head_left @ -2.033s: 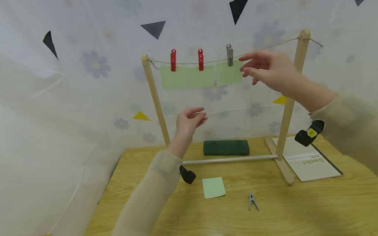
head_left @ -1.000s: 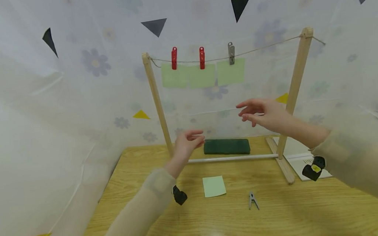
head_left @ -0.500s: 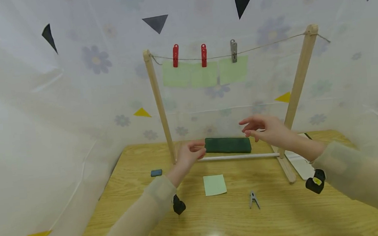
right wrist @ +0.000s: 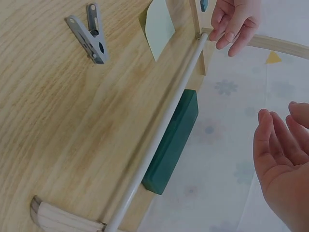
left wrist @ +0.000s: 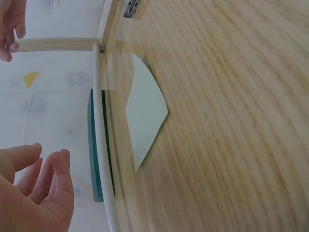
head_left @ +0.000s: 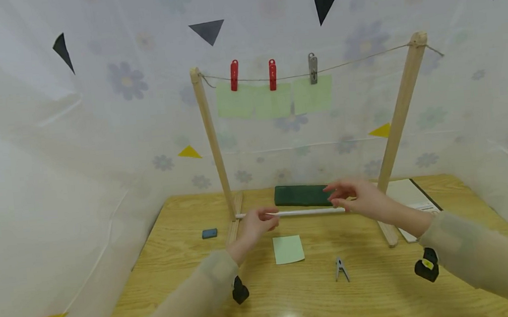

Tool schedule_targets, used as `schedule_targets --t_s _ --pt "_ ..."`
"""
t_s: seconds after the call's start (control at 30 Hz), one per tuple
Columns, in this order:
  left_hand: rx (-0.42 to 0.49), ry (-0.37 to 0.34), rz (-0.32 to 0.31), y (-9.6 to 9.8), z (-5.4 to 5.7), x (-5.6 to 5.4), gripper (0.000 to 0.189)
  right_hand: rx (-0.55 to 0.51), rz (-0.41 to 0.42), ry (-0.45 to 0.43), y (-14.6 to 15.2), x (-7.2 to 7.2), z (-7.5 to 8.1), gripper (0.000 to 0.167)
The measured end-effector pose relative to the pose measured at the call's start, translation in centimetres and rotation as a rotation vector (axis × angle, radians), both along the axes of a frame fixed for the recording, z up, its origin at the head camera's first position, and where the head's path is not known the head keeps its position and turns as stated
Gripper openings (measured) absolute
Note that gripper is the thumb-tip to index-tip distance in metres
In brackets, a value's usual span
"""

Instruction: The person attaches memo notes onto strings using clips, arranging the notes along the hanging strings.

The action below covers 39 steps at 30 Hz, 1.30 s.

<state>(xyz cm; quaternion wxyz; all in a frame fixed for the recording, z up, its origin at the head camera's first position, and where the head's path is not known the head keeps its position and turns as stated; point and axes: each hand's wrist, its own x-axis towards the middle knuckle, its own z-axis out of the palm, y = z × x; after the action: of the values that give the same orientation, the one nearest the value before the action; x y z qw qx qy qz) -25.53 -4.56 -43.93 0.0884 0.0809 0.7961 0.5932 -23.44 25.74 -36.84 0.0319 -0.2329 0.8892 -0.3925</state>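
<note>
My left hand point(head_left: 256, 225) hovers above the table with loosely bent fingers and holds nothing. Just in front of it lies a pale green paper square point(head_left: 288, 249), which curls up a little in the left wrist view. My right hand point(head_left: 359, 200), also holding nothing, is in the air before the right end of a dark green case point(head_left: 302, 195). A grey clothespin point(head_left: 341, 270) lies on the table below that hand. Overhead, two red clothespins point(head_left: 234, 75) and a grey clothespin point(head_left: 313, 68) hold several green paper squares point(head_left: 273, 101) along a string point(head_left: 358, 60).
Two wooden posts point(head_left: 399, 104) carry the string, and a white rod point(head_left: 309, 212) joins them low down. A small blue block point(head_left: 209, 233) lies at the left. Behind the right post's foot is a notepad point(head_left: 411, 196). A flower-patterned curtain point(head_left: 130, 118) hangs behind.
Both hands have come down toward the table, the right one from beside the rightmost hanging paper. The hanging papers and the things on the table stay in place.
</note>
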Motion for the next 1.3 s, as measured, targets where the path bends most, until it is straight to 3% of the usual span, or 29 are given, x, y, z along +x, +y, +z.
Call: schedule_targets --t_s 0.5,0.8,1.03,1.3 --pt "-0.095 0.011 -0.008 -0.3 -2.8 0.9 0.027 -0.022 -0.007 -0.053 0.4 1.1 -3.8 0.034" --pt "-0.152 0.052 -0.068 -0.7 -3.2 1.7 0.026 -0.012 0.044 -0.098 0.8 1.7 -6.1 0.036" --pt "-0.227 0.030 -0.038 -0.5 -3.9 1.6 0.029 -0.048 0.094 -0.151 0.9 1.9 -7.4 0.036" --pt "-0.278 0.035 -0.029 -0.6 -4.7 1.3 0.031 -0.033 0.157 -0.116 0.9 2.1 -8.6 0.036"
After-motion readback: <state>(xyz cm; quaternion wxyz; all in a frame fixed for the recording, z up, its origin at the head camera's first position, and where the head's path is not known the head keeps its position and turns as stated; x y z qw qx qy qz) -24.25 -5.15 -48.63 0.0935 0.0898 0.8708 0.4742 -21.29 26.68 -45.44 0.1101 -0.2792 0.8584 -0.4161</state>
